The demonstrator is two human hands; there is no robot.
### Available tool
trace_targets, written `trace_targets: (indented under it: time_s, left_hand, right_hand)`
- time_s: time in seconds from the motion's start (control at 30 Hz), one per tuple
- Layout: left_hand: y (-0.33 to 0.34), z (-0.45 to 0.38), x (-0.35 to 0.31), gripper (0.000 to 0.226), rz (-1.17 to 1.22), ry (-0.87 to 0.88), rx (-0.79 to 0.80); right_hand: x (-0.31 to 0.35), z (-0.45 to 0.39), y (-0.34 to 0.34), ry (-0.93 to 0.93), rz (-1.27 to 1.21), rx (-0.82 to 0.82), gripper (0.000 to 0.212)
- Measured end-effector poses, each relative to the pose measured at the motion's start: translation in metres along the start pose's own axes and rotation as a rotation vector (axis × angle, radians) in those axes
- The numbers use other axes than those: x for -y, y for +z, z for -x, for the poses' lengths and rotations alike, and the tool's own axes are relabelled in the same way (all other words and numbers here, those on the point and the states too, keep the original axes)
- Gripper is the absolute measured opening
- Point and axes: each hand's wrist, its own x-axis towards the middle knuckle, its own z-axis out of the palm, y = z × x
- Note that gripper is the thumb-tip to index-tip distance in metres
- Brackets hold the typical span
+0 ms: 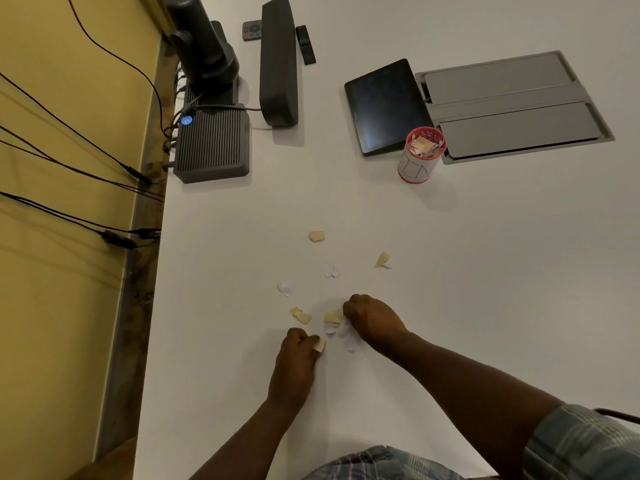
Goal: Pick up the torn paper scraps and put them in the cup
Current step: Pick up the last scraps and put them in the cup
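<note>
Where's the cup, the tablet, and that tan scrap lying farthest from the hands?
cup (417,168): head view, on its white side wall.
tablet (386,105): head view, middle of the dark screen.
tan scrap (317,236): head view, centre of the paper piece.

A smooth, matt white table (485,271) is seen. Thin paper scraps (317,236), tan and white with ragged torn edges, are scattered on it. The cup (419,161) looks like paper or card, with a red rim and a matt white band. A glossy dark screen is shown by the tablet (384,105). The router box (211,147) is finished in ribbed matt dark plastic. The hatch (512,105) looks like brushed grey metal. Checked cloth is worn as a sleeve (581,441).
</note>
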Motion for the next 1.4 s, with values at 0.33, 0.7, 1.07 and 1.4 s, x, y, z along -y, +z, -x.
trace_targets:
  time_s: [0.33, 0.7, 1.07, 1.4]
  left_hand:
    - [-0.024, -0.055, -0.014, 0.009, 0.115, -0.072, -0.109]
    - [-0.084, -0.190, -0.126, 0.008, 0.484, -0.061, -0.109]
    - [-0.079, -0.294, -0.257, 0.018, 0.504, 0.065, -0.089]
    - [-0.047, -0.344, -0.297, 0.019, 0.317, 0.142, -0.093]
  right_hand:
    - [-0.031, -0.022, -0.051, 0.548, -0.652, -0.260, 0.004]
    - [-0.103, -0.052, -0.185, 0.616, -0.912, -0.644, 0.015]
    - [-0.173, -0.088, -0.255, 0.655, -0.703, -0.761, 0.006]
    - [-0.195, -0.134, -0.245, 0.480, -0.317, -0.618, 0.007]
